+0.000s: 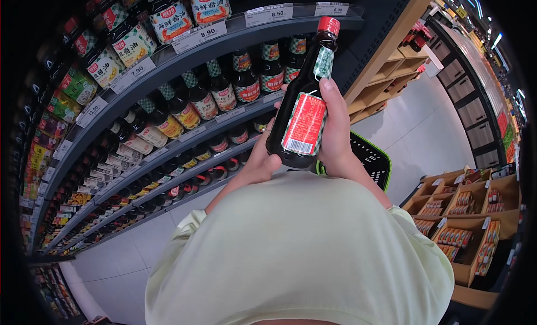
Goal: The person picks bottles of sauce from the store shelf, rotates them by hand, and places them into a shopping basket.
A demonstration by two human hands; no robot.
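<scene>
A dark glass soy sauce bottle (304,111) with a red cap stands tilted in front of my chest, its red back label with a barcode facing me. My right hand (335,123) grips its right side, the thumb up by the neck. On the lower left side, my left hand (266,151) is closed around the bottle near its base, with most fingers hidden behind it. A black shopping basket (369,159) with a green rim is partly visible beyond my right forearm.
Curved-looking dark shelves (251,29) with sauce bottles and price tags span the left and front. Wooden display bins (461,224) with small packages stand at the right. A wooden shelf unit (384,81) is beyond the shelf end, beside the tiled floor (413,128).
</scene>
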